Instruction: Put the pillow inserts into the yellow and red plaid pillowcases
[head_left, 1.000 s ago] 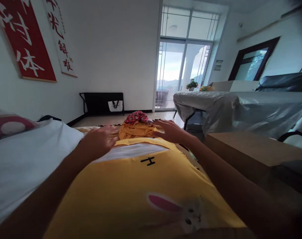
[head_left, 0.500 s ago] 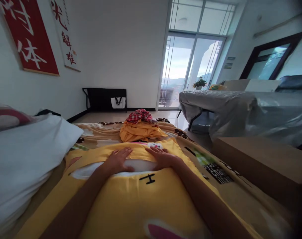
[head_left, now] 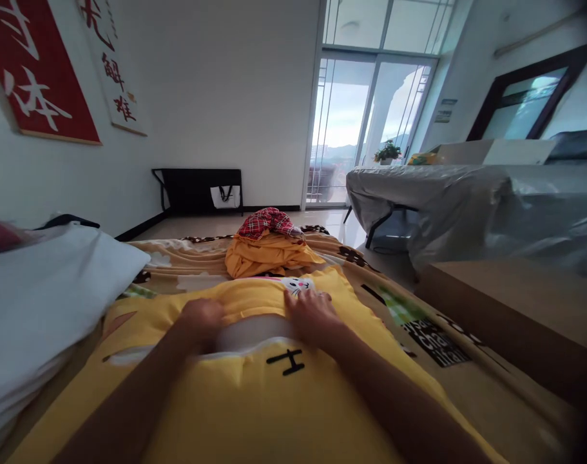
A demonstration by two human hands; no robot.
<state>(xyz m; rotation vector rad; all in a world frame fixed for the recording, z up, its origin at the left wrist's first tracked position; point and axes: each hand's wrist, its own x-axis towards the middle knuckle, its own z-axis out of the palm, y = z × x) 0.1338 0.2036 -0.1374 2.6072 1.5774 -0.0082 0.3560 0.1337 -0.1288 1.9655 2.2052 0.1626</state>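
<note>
A yellow pillowcase with a black "H" and a rabbit-face print lies in front of me around a white pillow. The pillow shows through a long slit across the case. My left hand is at the slit's far edge, left of the middle; it looks bunched, but motion blur hides its fingers. On the right of the slit, my right hand rests on the cloth by the rabbit face, fingers apart and slightly bent. Its thumb is hard to make out.
A patterned blanket lies beneath. Beyond the pillow are piled orange cloth and red plaid cloth. White bedding is at left. A cardboard box and plastic-covered furniture stand at right.
My left hand has moved left along the slit, and its fingers look more bunched. The slit now gapes wider between my hands. My right hand has shifted slightly, and its fingers are more bent.
</note>
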